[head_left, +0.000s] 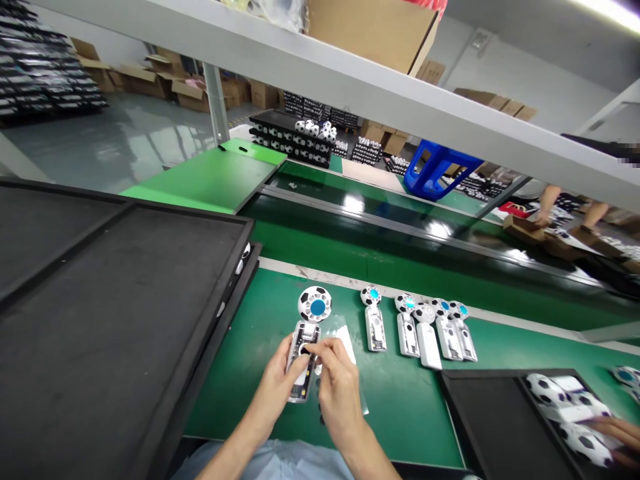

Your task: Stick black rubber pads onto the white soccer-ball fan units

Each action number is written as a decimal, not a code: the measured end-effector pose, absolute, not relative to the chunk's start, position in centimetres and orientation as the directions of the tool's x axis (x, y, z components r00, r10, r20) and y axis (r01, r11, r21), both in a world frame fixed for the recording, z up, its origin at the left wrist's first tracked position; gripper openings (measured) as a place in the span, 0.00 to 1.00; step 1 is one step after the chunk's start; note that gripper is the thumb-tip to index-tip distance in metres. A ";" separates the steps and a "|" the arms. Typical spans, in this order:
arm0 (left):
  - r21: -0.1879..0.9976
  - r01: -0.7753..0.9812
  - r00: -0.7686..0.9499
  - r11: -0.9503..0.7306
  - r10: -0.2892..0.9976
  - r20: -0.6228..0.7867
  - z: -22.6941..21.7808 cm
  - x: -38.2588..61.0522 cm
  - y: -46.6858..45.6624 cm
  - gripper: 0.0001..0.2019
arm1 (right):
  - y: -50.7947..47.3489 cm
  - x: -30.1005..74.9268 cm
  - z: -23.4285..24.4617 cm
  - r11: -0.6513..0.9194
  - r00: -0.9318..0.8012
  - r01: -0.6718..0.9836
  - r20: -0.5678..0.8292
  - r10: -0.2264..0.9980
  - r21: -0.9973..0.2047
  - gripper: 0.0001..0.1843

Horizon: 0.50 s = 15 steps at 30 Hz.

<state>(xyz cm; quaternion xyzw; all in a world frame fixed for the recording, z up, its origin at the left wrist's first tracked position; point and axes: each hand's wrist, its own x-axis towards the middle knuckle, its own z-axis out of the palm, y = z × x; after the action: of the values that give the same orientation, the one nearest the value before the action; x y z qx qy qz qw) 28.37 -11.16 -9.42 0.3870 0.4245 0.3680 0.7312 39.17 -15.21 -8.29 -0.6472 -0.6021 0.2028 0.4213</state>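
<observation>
My left hand (278,373) is wrapped round the body of a handheld device with a soccer-ball head (315,303). The device has a blue disc in its head, and its body shows dark inner parts and a white ring. The fingers of my right hand (340,380) are pinched together at that ring; whatever they hold is hidden. Under my right hand lies a clear plastic sheet with a white piece (346,339). To the right, several similar devices (375,327) lie in a row on the green table (400,400), one showing a plain white body (429,345).
Large black trays (125,320) are stacked at the left. At the right, another black tray (495,413) holds soccer-ball devices, with a co-worker's hand (617,433) on them. A conveyor (375,220) runs behind the table. A blue plastic stool (435,173) stands beyond, below a grey overhead shelf (350,67).
</observation>
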 end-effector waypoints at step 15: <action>0.693 -0.292 0.261 0.659 0.752 -0.605 -9.1 29.4 -11.3 0.23 | -18.1 37.8 -10.9 -0.174 0.419 0.224 -0.066 0.906 -0.959 0.27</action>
<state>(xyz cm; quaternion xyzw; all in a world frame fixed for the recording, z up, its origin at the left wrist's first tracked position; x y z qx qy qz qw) 29.40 -11.34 -9.06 0.2294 0.5016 0.3433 0.7602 37.81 -18.06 -10.93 -0.6835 -0.4133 0.3460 0.4922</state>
